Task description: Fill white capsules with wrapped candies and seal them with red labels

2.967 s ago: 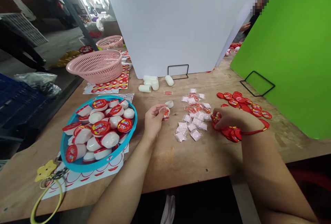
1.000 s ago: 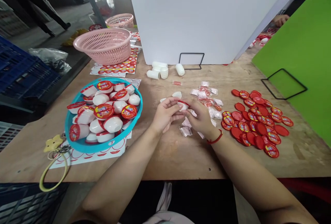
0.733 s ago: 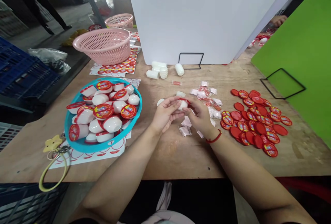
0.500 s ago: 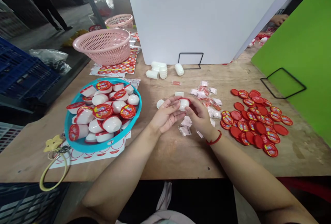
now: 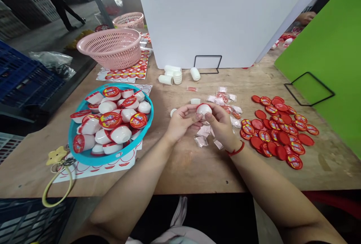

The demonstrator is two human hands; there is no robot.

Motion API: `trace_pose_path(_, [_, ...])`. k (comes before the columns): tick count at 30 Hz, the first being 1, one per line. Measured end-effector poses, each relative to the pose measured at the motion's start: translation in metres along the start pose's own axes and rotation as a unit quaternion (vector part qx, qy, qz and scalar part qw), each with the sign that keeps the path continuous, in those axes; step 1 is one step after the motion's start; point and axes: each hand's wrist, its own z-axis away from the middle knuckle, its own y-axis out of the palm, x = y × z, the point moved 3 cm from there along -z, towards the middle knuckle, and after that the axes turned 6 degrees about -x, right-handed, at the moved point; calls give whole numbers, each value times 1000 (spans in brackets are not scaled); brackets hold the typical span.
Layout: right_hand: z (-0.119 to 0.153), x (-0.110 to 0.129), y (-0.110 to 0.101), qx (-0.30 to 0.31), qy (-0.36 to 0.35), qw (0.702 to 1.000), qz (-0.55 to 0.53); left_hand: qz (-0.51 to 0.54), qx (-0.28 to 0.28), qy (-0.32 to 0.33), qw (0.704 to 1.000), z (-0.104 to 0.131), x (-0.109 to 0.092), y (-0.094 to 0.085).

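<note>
Wears a slim, bright red bracelet (image 5: 236,151) just behind the right hand (image 5: 222,127), cord-like and looped around the wrist, with finer detail too small to tell. Shows bare forearms (image 5: 132,184) and a bare left hand (image 5: 179,123). Ends in a black sleeve edge (image 5: 90,240) at the near left. Has on a pale pinkish garment (image 5: 183,233) at the near middle, rounded in outline, plus a narrow, folded, whitish strip (image 5: 180,211) just beyond, perhaps cloth or cord.

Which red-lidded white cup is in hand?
The cup between left hand and right hand, white base towards the camera; the others nearby sit in the blue basin.
</note>
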Motion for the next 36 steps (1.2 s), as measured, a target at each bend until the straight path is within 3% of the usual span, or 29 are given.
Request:
trace_pose_path(6, [1, -7, 4, 16, 49, 998, -20, -61, -42, 49, 996, -3, 2, -4])
trace_pose_path(10, [3, -11, 11, 33, 89, 994, -59, -37, -54, 68, 995, -5, 5, -6])
trace_pose_path(13, [4, -12, 12, 31, 99, 991, -81, 6, -52, 49, 997, -4, 6, -3])
trace_pose_path(18, [5, -10, 12, 36, 83, 993, -81, 47, -63, 9, 997, 2, 4, 2])
trace_pose_path(25, [4, -5, 7, 20, 74, 996, -37, -9, -55, 28, 998, 8, -2, 0])
trace_pose_path(30, [0, -3, 2, 8, 26, 1000, -6, -42, -27, 12, 999, 7, 2, 2])
trace_pose_path(33, [-1, -8, 2, 27, 19, 999, -28, -68, -54, 57, 995, 10, -6, 3])
trace_pose_path(36, [-1, -10, 0, 2, 37, 998, -41, -172, -92, 191, 962, 26, -42, 5])
